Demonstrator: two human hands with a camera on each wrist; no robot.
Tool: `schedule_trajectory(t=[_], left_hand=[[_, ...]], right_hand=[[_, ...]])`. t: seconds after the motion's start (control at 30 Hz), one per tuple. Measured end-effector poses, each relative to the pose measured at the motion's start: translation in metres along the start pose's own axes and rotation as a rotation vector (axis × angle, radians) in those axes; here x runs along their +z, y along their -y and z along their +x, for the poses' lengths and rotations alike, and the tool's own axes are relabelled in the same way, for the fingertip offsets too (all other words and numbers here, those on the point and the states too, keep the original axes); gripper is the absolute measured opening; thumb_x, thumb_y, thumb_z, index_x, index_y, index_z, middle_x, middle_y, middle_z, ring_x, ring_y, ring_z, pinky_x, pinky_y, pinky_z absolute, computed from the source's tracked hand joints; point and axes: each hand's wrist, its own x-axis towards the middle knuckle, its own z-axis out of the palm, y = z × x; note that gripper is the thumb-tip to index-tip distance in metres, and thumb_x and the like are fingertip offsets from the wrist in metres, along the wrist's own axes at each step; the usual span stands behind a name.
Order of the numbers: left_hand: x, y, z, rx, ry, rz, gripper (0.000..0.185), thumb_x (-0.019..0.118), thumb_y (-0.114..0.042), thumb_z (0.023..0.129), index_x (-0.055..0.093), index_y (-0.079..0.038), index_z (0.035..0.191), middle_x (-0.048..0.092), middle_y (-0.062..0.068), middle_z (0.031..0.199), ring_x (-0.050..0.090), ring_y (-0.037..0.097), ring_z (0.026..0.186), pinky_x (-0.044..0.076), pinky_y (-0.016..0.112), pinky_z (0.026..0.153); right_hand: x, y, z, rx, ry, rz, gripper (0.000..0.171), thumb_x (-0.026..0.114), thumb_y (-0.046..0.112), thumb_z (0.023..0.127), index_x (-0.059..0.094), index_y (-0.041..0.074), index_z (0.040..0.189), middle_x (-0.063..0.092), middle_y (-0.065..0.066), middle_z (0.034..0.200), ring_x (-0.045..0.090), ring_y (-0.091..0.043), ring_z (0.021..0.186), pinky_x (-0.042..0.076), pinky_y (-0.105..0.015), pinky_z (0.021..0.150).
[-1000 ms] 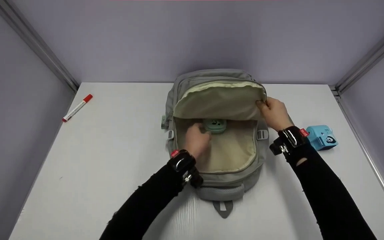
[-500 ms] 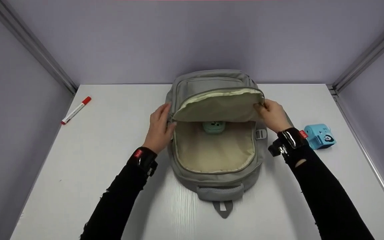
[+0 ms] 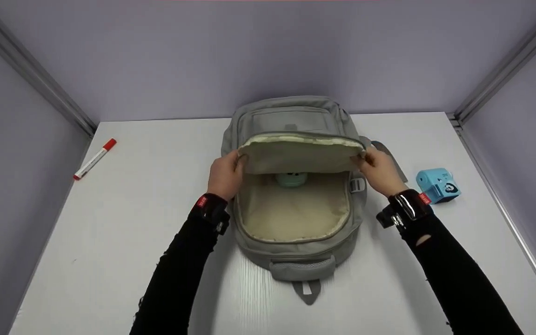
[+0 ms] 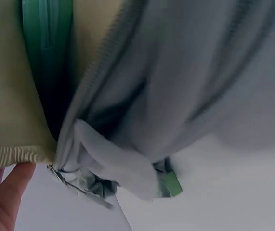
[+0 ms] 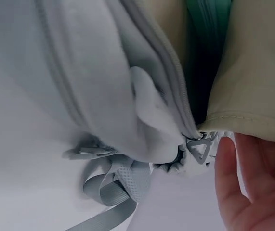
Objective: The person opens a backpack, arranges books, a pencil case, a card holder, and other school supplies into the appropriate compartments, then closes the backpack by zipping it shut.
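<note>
A grey backpack (image 3: 296,253) lies on the white table, its main compartment unzipped. Its beige-lined flap (image 3: 300,156) is lifted partway. My left hand (image 3: 224,177) pinches the flap's left edge between thumb and fingers, and my right hand (image 3: 379,172) grips the right edge. In the left wrist view, the left thumb and a finger meet the flap's seam near a zipper pull (image 4: 74,186). Under the flap sits a mint-green case (image 3: 291,179), its upper part hidden; in the right wrist view only a green strip of the case (image 5: 207,21) shows inside.
A red-capped marker (image 3: 95,159) lies at the table's far left. On the right stands a light blue toy camera (image 3: 438,185), close to my right wrist. A grey strap (image 3: 389,158) sticks out at the backpack's right. Grey walls enclose the back and sides.
My left hand has come out of the compartment to the flap's left edge and taken hold of it. The flap has dropped lower, covering more of the green case. My right hand keeps its grip.
</note>
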Motion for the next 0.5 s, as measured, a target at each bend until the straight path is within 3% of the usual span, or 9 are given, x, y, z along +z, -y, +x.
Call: schedule_trajectory(t=[0.13, 0.23, 0.3, 0.37, 0.43, 0.5], left_hand=[[0.003, -0.002, 0.008, -0.025, -0.115, 0.097, 0.035, 0.057, -0.021, 0.101, 0.05, -0.004, 0.07, 0.044, 0.006, 0.059, 0.046, 0.025, 0.056, 0.033, 0.032, 0.058], [0.001, -0.002, 0.011, -0.054, -0.16, 0.12, 0.036, 0.058, -0.021, 0.1, 0.05, -0.004, 0.07, 0.044, 0.005, 0.059, 0.048, 0.027, 0.057, 0.033, 0.034, 0.058], [0.0, -0.002, 0.013, -0.089, -0.169, 0.119, 0.035, 0.058, -0.02, 0.1, 0.052, -0.002, 0.071, 0.046, 0.007, 0.06, 0.05, 0.029, 0.059, 0.036, 0.036, 0.059], [0.0, -0.001, 0.014, -0.12, -0.166, 0.12, 0.032, 0.057, -0.02, 0.1, 0.058, 0.0, 0.075, 0.053, 0.012, 0.063, 0.054, 0.032, 0.062, 0.04, 0.039, 0.06], [0.0, -0.001, 0.016, -0.148, -0.153, 0.121, 0.031, 0.056, -0.02, 0.101, 0.062, 0.003, 0.081, 0.06, 0.017, 0.067, 0.058, 0.034, 0.066, 0.044, 0.043, 0.064], [0.001, -0.001, 0.018, -0.167, -0.141, 0.122, 0.03, 0.055, -0.02, 0.102, 0.064, 0.004, 0.086, 0.063, 0.02, 0.072, 0.06, 0.035, 0.068, 0.046, 0.045, 0.066]], right_hand=[[-0.004, -0.019, -0.013, -0.107, -0.041, -0.109, 0.025, 0.059, 0.021, 0.1, 0.063, 0.001, 0.114, 0.066, -0.022, 0.116, 0.061, -0.037, 0.113, 0.049, -0.053, 0.097], [-0.014, -0.048, -0.025, -0.127, -0.148, -0.249, 0.037, 0.065, 0.019, 0.096, 0.058, 0.001, 0.128, 0.059, -0.025, 0.125, 0.054, -0.043, 0.119, 0.044, -0.057, 0.1], [-0.025, -0.072, -0.034, -0.049, -0.242, -0.31, 0.044, 0.067, 0.02, 0.094, 0.055, 0.0, 0.132, 0.053, -0.03, 0.13, 0.048, -0.048, 0.123, 0.039, -0.06, 0.102], [-0.036, -0.096, -0.043, 0.083, -0.299, -0.344, 0.054, 0.069, 0.023, 0.093, 0.049, -0.002, 0.137, 0.046, -0.034, 0.135, 0.041, -0.052, 0.127, 0.036, -0.064, 0.103], [-0.047, -0.117, -0.052, 0.225, -0.296, -0.361, 0.067, 0.069, 0.028, 0.091, 0.04, -0.003, 0.143, 0.039, -0.038, 0.14, 0.035, -0.057, 0.13, 0.034, -0.068, 0.102], [-0.056, -0.135, -0.061, 0.342, -0.239, -0.375, 0.082, 0.069, 0.037, 0.09, 0.029, -0.002, 0.15, 0.031, -0.042, 0.144, 0.03, -0.061, 0.131, 0.033, -0.072, 0.1]])
